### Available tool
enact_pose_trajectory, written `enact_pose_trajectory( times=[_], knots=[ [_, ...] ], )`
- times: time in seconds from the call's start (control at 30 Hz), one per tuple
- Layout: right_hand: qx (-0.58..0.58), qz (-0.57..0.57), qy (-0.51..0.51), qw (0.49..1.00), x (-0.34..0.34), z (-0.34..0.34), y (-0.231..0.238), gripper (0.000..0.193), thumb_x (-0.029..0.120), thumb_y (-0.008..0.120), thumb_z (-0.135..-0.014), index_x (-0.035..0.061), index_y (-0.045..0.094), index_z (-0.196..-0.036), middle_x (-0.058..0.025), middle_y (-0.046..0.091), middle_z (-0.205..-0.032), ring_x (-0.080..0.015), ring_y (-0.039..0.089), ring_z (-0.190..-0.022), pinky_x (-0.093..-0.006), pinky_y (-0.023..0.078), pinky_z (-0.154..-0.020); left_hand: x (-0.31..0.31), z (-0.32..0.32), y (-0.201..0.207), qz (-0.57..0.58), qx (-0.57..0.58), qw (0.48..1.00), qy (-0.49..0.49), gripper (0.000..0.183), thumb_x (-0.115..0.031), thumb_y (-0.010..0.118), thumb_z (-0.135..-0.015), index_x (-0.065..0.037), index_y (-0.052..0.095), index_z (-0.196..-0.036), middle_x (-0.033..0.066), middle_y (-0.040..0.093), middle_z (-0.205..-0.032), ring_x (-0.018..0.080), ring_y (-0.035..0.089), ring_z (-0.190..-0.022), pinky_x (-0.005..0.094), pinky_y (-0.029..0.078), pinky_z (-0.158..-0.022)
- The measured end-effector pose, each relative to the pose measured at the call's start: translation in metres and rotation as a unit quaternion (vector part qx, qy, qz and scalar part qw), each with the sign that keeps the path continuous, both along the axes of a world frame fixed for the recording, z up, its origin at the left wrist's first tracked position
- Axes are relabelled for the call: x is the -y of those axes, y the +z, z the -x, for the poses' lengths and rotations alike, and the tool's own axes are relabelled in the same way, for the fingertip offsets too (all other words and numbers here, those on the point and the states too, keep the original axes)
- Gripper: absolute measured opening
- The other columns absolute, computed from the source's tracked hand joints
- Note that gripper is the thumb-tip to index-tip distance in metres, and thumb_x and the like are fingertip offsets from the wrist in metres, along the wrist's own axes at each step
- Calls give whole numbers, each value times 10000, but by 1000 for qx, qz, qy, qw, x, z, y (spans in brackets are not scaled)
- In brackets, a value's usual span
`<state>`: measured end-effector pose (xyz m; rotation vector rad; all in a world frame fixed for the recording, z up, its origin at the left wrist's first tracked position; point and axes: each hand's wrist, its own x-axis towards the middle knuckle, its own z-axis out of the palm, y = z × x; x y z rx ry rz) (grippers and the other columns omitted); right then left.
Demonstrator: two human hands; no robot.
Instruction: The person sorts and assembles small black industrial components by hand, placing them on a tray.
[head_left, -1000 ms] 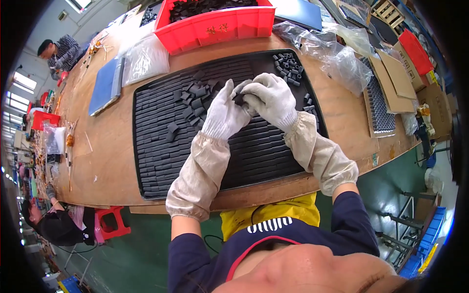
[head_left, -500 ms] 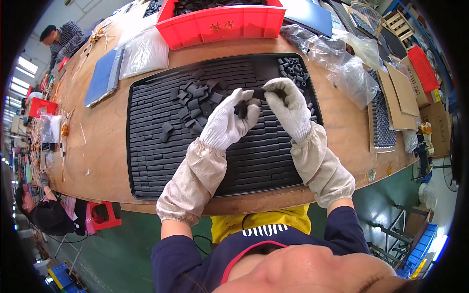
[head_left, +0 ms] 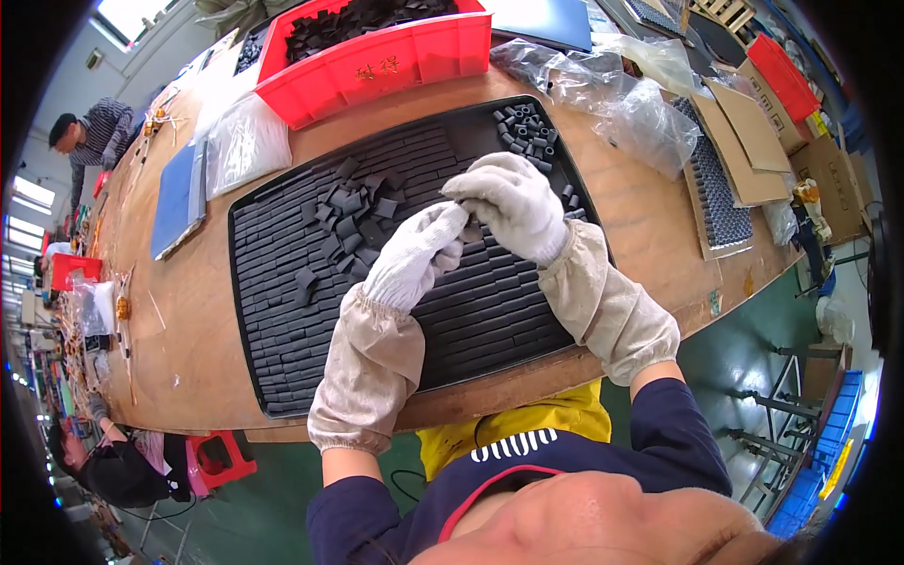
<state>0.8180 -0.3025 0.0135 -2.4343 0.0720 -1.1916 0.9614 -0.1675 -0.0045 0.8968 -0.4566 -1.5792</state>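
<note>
Over the tray, my gloved left hand (head_left: 414, 252) and gloved right hand (head_left: 513, 205) meet fingertip to fingertip. Both are closed in a pinch around a small black piece, now almost wholly hidden by the gloves. Beneath them lies a black tray (head_left: 242, 353) lined with tight rows of flat black pieces (head_left: 499, 311). A loose heap of similar black pieces (head_left: 348, 226) lies on those rows, left of my left hand. Short black tubes (head_left: 527, 134) cluster in the tray's far right corner, beyond my right hand.
A red bin (head_left: 377, 71) full of black pieces stands behind the tray. Left of it are a clear plastic bag (head_left: 247, 141) and a blue sheet (head_left: 179, 198). Crumpled plastic (head_left: 650, 127) and cardboard (head_left: 753, 155) lie to the right. Another person (head_left: 99, 132) works at far left.
My hands have come closer together, the right one turning over toward the left. The black piece between them has become mostly hidden. The view has tilted, showing more of the red bin's contents.
</note>
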Motion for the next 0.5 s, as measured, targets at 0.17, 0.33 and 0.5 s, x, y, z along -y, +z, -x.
enact_pose_trajectory(
  times=[0.17, 0.33, 0.5],
  knots=[
    [-31, 46, -236, 970, 52, 12, -22, 133, 159, 737, -774, 161, 727, -907, -39, 679, -927, -288, 628, -962, -424, 485, -880, 0, -1, 3, 2, 21, 999, 40, 287, -205, 629, -997, -27, 599, -1220, 27, 609, -945, 2, 477, -678, 149, 407, -560],
    [-242, 76, -355, 900, 60, 31, -29, 132, 216, 750, -762, 178, 728, -886, -26, 645, -1005, -268, 565, -1095, -423, 417, -951, 2, -1, -2, -10, 40, 994, 100, 281, -177, 623, -993, -20, 594, -1224, 36, 618, -966, 39, 533, -722, 166, 471, -609],
    [-321, 63, -347, 879, 53, 29, -26, 180, 240, 768, -731, 174, 723, -892, -31, 630, -1021, -286, 544, -1120, -440, 396, -973, 1, -4, -4, -13, 76, 990, 122, 292, -167, 622, -989, -17, 598, -1239, 22, 612, -943, 37, 516, -722, 149, 443, -598]
  ],
)
